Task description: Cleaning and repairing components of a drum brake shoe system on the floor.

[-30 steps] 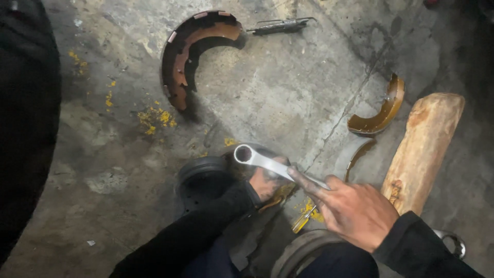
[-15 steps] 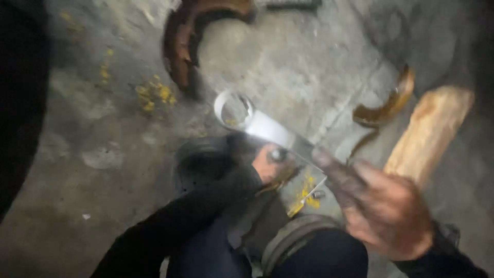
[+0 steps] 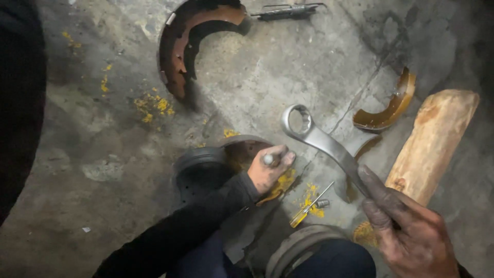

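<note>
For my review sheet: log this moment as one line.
right hand: grips ring spanner raised | left hand: holds small metal pin over brake shoe | floor: screwdriver, wooden block

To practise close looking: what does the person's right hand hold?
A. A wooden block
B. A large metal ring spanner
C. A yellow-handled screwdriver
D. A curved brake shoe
B. The right hand grips the shaft of the silvery ring spanner, its ring end raised above the concrete floor.
</note>
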